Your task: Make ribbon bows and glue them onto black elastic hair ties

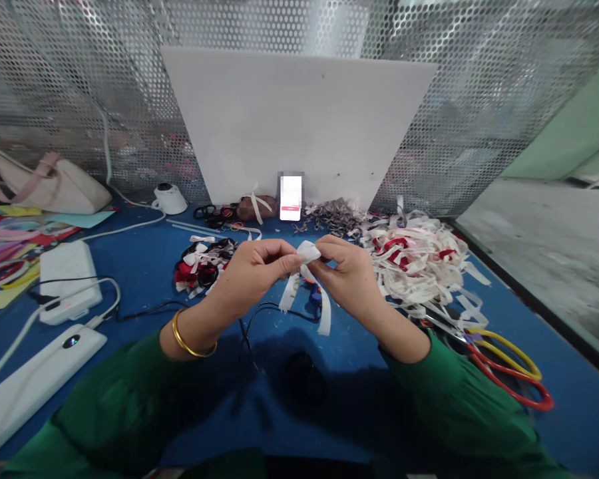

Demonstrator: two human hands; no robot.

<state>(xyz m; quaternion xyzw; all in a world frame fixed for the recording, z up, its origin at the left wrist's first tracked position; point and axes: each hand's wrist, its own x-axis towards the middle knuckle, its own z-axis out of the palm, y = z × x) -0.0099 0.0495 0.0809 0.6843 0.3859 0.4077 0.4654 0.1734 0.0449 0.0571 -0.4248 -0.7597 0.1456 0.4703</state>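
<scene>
Between my two hands, above the blue table, is a white ribbon (308,251) folded into a loop, with two loose tails hanging below it. My left hand (252,273) pinches the loop's left side between thumb and fingers. On its right side, the fingers of my right hand (347,273) are closed on the same ribbon. Just under the tails lies a small blue and orange tool (314,296), partly hidden. A pile of black, red and white bows (199,266) rests left of my left hand. Right of my right hand is a heap of white and red ribbon strips (414,256).
Scissors with red and yellow handles (509,369) lie at the right. A lit phone (291,196) leans on a white board (299,120) behind. At left are a white power bank (44,379), a white box (68,279), cables, a cup (170,198) and a handbag (60,186).
</scene>
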